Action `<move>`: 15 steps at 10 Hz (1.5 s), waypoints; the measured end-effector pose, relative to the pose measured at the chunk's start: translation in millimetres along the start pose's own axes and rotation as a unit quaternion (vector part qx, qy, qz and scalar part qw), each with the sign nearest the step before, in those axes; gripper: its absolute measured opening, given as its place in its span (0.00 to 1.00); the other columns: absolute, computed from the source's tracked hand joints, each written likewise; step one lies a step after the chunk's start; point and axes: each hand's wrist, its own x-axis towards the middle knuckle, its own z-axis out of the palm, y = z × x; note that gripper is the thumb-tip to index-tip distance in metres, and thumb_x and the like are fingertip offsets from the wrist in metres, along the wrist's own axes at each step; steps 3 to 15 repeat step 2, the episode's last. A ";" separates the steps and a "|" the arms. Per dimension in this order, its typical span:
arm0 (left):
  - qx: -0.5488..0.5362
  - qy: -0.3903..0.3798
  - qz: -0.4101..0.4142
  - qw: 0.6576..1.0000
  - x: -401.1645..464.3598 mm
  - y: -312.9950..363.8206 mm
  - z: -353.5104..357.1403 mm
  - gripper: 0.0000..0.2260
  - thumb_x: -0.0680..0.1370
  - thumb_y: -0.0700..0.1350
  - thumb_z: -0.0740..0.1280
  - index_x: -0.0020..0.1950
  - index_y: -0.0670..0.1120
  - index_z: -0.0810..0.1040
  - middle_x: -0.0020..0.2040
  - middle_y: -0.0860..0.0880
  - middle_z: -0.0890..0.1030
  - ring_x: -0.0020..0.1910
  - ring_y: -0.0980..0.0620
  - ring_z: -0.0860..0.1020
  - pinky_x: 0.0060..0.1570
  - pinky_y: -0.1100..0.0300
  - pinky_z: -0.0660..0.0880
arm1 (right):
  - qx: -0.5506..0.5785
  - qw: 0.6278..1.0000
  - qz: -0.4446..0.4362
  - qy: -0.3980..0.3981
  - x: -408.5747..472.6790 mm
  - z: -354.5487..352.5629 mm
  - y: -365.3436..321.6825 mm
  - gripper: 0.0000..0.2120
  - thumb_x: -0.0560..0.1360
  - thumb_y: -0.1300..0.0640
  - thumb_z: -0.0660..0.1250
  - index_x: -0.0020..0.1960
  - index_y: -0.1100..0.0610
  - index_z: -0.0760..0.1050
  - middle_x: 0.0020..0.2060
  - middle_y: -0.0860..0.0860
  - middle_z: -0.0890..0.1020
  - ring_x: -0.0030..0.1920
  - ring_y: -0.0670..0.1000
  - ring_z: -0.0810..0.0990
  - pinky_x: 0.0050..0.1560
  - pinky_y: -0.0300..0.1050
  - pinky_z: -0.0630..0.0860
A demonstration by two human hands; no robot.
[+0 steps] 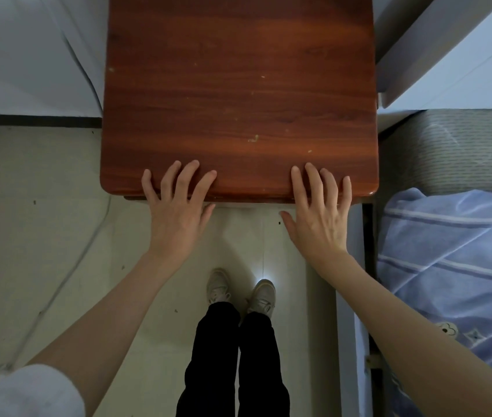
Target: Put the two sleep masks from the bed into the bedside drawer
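I look straight down on a reddish-brown wooden bedside cabinet [238, 85]. My left hand [178, 212] lies flat with spread fingers over the left part of its front edge. My right hand [320, 215] rests the same way over the right part of that edge. Both hands hold nothing. The drawer front is hidden under the cabinet top, so I cannot tell whether it is open. No sleep mask is in view.
The bed stands on the right, with a grey-green mattress [449, 149] and a blue striped quilt [455, 254]. A white cable [67, 269] runs across the pale floor at left. My feet in grey shoes [241, 291] stand just before the cabinet.
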 end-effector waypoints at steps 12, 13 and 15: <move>-0.080 -0.092 -0.025 0.992 9.7 -6.4 -9.8 0.24 0.77 0.60 0.48 0.72 0.57 0.53 0.76 0.46 0.56 0.75 0.40 0.50 0.67 0.31 0.42 | 0.129 0.986 0.040 -0.096 1.3 -10.2 -2.8 0.35 0.74 0.38 0.57 0.74 0.55 0.53 0.75 0.59 0.57 0.75 0.61 0.54 0.71 0.66 0.48; -0.080 -0.092 -0.025 0.992 9.7 -6.4 -9.8 0.24 0.77 0.60 0.48 0.72 0.57 0.53 0.76 0.46 0.56 0.75 0.40 0.50 0.67 0.31 0.42 | 0.129 0.986 0.040 -0.096 1.3 -10.2 -2.8 0.35 0.74 0.38 0.57 0.74 0.55 0.53 0.75 0.59 0.57 0.75 0.61 0.54 0.71 0.66 0.48; -0.080 -0.092 -0.025 0.992 9.7 -6.4 -9.8 0.24 0.77 0.60 0.48 0.72 0.57 0.53 0.76 0.46 0.56 0.75 0.40 0.50 0.67 0.31 0.42 | 0.129 0.986 0.040 -0.096 1.3 -10.2 -2.8 0.35 0.74 0.38 0.57 0.74 0.55 0.53 0.75 0.59 0.57 0.75 0.61 0.54 0.71 0.66 0.48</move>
